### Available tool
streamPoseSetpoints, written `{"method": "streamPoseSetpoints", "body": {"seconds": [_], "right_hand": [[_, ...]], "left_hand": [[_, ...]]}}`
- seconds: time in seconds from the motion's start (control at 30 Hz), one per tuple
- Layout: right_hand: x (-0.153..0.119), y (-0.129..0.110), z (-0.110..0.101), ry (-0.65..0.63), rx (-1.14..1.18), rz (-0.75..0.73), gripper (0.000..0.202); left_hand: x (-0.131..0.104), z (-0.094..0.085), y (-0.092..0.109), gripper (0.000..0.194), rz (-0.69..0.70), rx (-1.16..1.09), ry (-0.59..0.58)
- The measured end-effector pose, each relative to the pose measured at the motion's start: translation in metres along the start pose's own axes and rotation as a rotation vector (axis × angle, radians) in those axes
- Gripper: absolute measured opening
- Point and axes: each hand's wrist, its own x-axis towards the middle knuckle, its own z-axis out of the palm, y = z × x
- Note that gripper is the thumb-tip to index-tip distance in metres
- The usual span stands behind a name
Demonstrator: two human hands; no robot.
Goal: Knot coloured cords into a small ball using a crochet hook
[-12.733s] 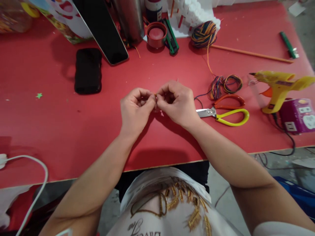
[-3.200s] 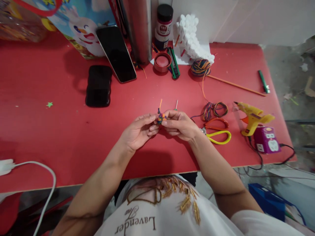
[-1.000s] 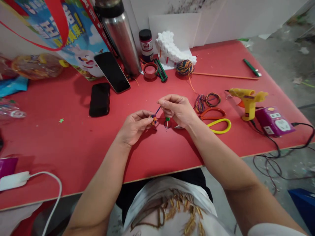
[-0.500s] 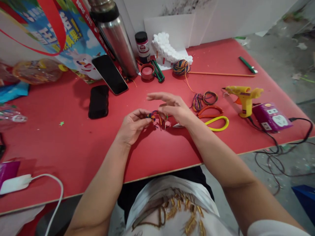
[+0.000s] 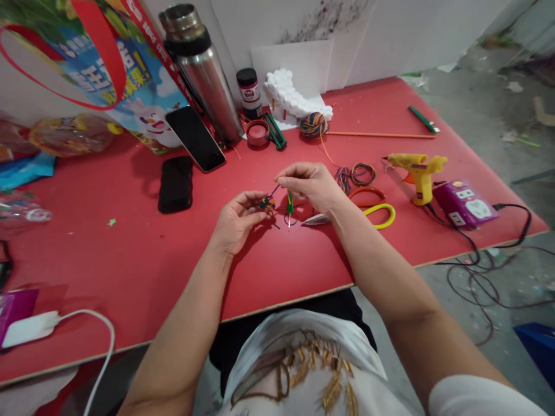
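Observation:
Between the thumb and fingers of my left hand (image 5: 239, 222) is a small multicoloured yarn piece (image 5: 267, 203), with loose ends hanging from it. My right hand (image 5: 313, 186) pinches a dark strand of yarn (image 5: 274, 190) that runs up from the piece. Below my right hand is a green-handled tool with a thin metal shaft (image 5: 290, 203); it seems to lie on the table. Scissors (image 5: 315, 219) with one red and one yellow handle loop lie partly under my right wrist.
Behind my hands are yarn coils (image 5: 362, 173), a yarn ball (image 5: 314, 125), a green cutter (image 5: 274, 132) and a steel flask (image 5: 208, 81). A yellow glue gun (image 5: 418, 170) stands by a purple power socket (image 5: 466, 203) at right. Two phones (image 5: 175, 184) lie at left.
My right hand has closed from loosely spread fingers into a pinch and drawn the strand up and away from the yarn piece. The left hand stays in place. The camera view has shifted slightly.

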Motion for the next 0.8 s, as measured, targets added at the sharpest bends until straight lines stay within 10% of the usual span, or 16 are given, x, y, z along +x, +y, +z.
{"method": "streamPoseSetpoints", "body": {"seconds": [0.43,0.8], "right_hand": [[-0.007,-0.015,-0.003,-0.032,0.209,0.004,0.029],[-0.010,-0.011,0.005,-0.149,0.234,0.116,0.029]], "left_hand": [[0.012,-0.005,-0.008,0.052,0.001,-0.097,-0.024],[0.009,0.008,-0.012,0.063,-0.049,-0.300,-0.265]]}}
